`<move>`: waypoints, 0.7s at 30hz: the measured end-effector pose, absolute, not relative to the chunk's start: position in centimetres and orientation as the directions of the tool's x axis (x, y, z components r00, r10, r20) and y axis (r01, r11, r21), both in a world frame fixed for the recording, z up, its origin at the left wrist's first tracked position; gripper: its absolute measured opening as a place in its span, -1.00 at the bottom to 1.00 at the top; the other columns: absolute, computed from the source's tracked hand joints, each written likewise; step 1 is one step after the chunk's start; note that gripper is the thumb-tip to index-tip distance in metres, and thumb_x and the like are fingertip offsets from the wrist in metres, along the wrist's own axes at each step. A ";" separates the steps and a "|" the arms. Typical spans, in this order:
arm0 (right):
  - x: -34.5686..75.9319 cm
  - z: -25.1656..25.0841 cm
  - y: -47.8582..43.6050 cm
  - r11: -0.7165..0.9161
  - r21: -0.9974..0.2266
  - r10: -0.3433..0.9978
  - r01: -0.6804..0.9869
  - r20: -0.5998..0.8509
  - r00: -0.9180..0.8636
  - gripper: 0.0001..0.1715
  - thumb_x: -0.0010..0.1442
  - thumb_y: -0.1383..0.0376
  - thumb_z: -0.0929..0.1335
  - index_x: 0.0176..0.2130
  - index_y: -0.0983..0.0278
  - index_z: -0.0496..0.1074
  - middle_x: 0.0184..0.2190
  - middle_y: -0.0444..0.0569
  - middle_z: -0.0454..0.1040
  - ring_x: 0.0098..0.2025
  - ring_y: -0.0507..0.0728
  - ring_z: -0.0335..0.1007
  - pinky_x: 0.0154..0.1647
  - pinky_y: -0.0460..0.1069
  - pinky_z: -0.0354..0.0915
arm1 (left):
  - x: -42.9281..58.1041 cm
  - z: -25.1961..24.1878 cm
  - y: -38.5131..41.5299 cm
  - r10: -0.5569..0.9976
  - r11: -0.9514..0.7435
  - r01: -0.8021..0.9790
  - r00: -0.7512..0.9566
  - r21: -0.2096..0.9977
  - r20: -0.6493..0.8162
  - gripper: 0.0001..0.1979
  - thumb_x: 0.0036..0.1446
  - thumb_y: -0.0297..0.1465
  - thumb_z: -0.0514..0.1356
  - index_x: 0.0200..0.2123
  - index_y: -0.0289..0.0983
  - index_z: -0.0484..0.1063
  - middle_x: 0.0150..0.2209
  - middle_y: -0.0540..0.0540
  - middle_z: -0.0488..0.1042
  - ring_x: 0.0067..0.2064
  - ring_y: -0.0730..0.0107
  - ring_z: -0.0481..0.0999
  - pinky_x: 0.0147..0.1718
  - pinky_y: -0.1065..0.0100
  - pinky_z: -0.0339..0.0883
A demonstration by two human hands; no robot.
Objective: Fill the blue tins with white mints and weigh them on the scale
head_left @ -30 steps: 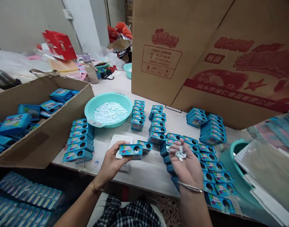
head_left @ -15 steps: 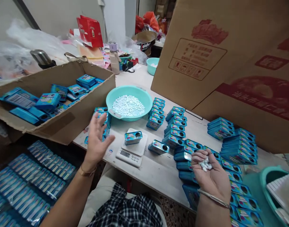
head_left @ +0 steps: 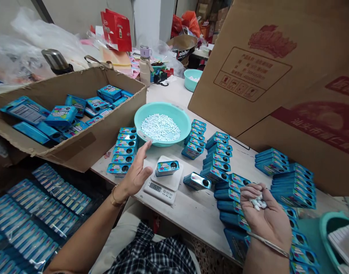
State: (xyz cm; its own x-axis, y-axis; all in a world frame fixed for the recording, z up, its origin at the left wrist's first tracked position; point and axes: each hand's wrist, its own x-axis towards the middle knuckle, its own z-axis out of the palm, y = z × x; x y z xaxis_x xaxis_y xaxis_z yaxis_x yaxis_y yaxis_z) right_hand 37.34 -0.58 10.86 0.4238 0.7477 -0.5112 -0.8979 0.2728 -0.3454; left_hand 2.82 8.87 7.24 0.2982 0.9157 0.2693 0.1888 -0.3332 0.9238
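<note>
A small blue tin [head_left: 168, 168] lies on a white digital scale [head_left: 163, 183] at the table's near edge. My left hand [head_left: 136, 172] hovers open just left of the scale, holding nothing. My right hand [head_left: 264, 215] is cupped palm up at the lower right and holds several small white tablets [head_left: 258, 202]. Another blue tin [head_left: 196, 181] lies on its side right of the scale. A teal basin [head_left: 162, 123] full of white tablets stands behind the scale.
Rows of blue tins [head_left: 123, 150] flank the basin and fill the right side [head_left: 285, 179]. A cardboard box [head_left: 77, 133] of tins sits left, a big carton [head_left: 277, 87] leans at right. Wrapped packs [head_left: 34, 217] lie below the table.
My left hand set the tin it held on the scale and drew away open. The view shifted left. My right hand still cups the tablets.
</note>
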 end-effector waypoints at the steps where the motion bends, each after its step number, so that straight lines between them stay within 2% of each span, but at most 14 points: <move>1: 37.5 10.9 -0.8 0.271 -0.343 0.751 -0.900 -0.510 0.420 -0.81 0.28 0.47 0.15 -0.24 0.32 0.30 -0.42 -0.12 0.25 -0.48 -0.04 0.22 -0.58 -0.14 0.32 | 3.1 7.4 8.9 0.911 -0.334 0.204 0.321 0.920 0.259 -0.09 0.11 0.22 -0.06 0.38 -0.15 -0.14 0.40 -0.21 -0.08 0.39 -0.05 -0.06 0.26 -0.03 0.03; 11: 39.1 11.0 -3.5 0.301 -0.328 0.782 -0.896 -0.453 0.428 -0.80 0.26 0.49 0.14 -0.25 0.30 0.28 -0.42 -0.12 0.26 -0.48 -0.03 0.24 -0.56 -0.13 0.35 | 4.9 6.8 9.7 0.886 -0.408 0.330 0.367 0.851 0.282 -0.17 0.20 0.13 -0.08 0.38 -0.19 -0.17 0.41 -0.23 -0.12 0.39 -0.04 -0.07 0.30 -0.04 -0.06; 14: 38.4 11.0 -3.1 0.280 -0.327 0.795 -0.903 -0.449 0.409 -0.82 0.26 0.50 0.16 -0.25 0.29 0.27 -0.43 -0.15 0.25 -0.49 -0.06 0.24 -0.55 -0.16 0.33 | 5.2 6.4 9.8 0.893 -0.403 0.383 0.363 0.831 0.266 -0.20 0.22 0.06 0.00 0.37 -0.20 -0.14 0.39 -0.25 -0.07 0.39 -0.02 -0.03 0.29 -0.03 -0.03; 18: 35.2 10.8 -1.1 0.091 -0.324 0.895 -0.942 -0.387 0.219 -0.86 0.30 0.46 0.18 -0.22 0.30 0.28 -0.49 -0.22 0.22 -0.61 -0.12 0.12 -0.70 -0.25 0.15 | 5.6 7.2 9.4 0.904 -0.416 0.453 0.300 0.789 0.304 -0.23 0.14 -0.10 0.22 0.32 -0.19 0.02 0.30 -0.25 0.15 0.31 0.03 0.15 0.25 0.01 0.08; 21: 31.5 10.4 1.2 -0.094 -0.371 0.936 -0.924 -0.348 0.045 -0.88 0.33 0.39 0.19 -0.18 0.29 0.31 -0.53 -0.27 0.20 -0.67 -0.13 0.03 -0.77 -0.26 0.05 | 6.4 9.2 8.5 0.868 -0.496 0.447 0.280 0.744 0.411 -0.47 0.19 -0.23 0.21 0.20 -0.18 0.23 0.12 -0.18 0.37 0.16 0.15 0.35 0.15 0.09 0.22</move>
State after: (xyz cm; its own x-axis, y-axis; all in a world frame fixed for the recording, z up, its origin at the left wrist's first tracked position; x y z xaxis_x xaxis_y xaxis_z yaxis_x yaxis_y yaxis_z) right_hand 31.52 1.16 10.41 0.0450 0.9364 -0.3481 -0.9237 -0.0937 -0.3715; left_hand 6.43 8.47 9.15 0.2798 0.8679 0.4106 0.4471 -0.4962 0.7442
